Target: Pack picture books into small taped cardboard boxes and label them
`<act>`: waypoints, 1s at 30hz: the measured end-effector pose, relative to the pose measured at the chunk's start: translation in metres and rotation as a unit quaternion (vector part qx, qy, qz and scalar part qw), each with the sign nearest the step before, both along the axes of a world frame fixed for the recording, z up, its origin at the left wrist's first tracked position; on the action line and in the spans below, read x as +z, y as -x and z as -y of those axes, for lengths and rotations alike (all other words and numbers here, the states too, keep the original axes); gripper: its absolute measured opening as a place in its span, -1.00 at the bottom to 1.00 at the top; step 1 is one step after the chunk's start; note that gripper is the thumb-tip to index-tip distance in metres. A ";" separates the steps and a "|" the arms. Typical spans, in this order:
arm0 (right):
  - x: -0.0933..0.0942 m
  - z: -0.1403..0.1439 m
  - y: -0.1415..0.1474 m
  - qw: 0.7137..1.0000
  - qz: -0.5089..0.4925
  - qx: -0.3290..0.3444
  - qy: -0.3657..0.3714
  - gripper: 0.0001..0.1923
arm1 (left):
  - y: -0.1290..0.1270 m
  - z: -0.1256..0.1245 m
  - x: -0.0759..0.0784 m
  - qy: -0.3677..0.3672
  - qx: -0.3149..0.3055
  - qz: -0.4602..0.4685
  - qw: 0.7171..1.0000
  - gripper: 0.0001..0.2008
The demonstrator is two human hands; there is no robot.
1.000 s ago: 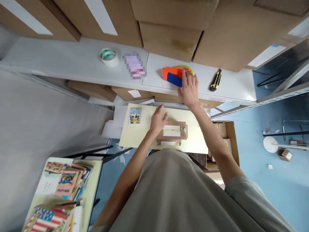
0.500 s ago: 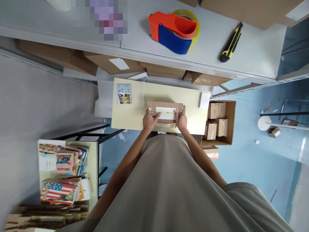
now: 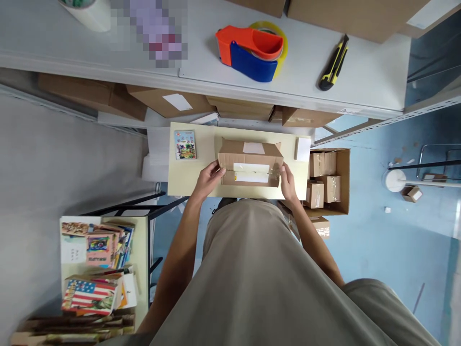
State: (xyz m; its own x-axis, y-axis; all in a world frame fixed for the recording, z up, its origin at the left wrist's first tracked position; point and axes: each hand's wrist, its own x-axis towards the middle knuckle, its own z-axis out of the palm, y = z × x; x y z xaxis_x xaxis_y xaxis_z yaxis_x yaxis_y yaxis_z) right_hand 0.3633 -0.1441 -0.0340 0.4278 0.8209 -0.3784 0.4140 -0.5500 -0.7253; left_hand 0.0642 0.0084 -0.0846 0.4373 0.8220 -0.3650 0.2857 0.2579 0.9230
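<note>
An orange and blue tape dispenser (image 3: 252,50) lies on the grey shelf (image 3: 360,77), with a yellow and black knife (image 3: 333,65) to its right and a tape roll (image 3: 88,12) at the far left. A small picture card (image 3: 185,144) rests on the pale table (image 3: 190,180). To the right, an open carton (image 3: 344,178) holds small boxes (image 3: 322,185). Books (image 3: 95,269) are piled lower left.

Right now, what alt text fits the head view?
Both hands, left hand and right hand, grip the ends of a small cardboard box on a pale table. A tape dispenser and utility knife lie on the shelf above.
</note>
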 end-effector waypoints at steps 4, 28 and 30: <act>-0.007 0.018 -0.004 0.994 -0.038 -0.067 -0.072 -0.17 | 0.009 0.011 -0.011 -0.007 0.012 0.022 1.000 -0.31; -0.037 -0.017 -0.009 0.996 -0.066 -0.061 -0.023 0.02 | -0.012 -0.016 -0.012 -0.033 0.057 -0.002 0.998 -0.32; -0.040 -0.012 -0.003 0.995 -0.072 -0.063 -0.012 -0.05 | -0.011 -0.009 -0.011 -0.030 0.052 -0.025 0.998 -0.33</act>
